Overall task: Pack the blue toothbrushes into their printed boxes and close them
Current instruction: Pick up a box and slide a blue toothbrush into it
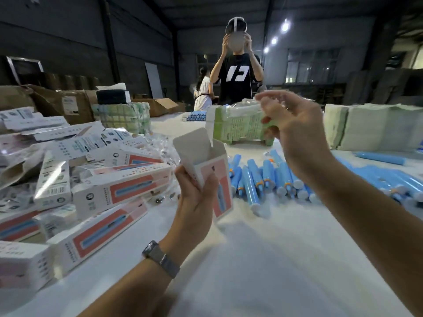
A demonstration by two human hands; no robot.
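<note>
My left hand [194, 197] holds a printed box [212, 170] upright, its top flap standing open toward me. The box is white with a pink panel and a blue toothbrush picture. My right hand [295, 124] is raised above and to the right of the box, fingers curled around a clear plastic piece [249, 106] that is hard to make out. Several blue toothbrushes [263, 179] lie in a heap on the white table [263, 259] just right of the box. More blue ones [393, 177] spread toward the right edge.
A pile of filled and flat printed boxes [109, 186] covers the left side. A green-printed bundle [240, 126] sits behind my hands, pale stacks [370, 126] at the right. A person in a black shirt [235, 76] stands across the table; cardboard cartons [68, 104] at the back left.
</note>
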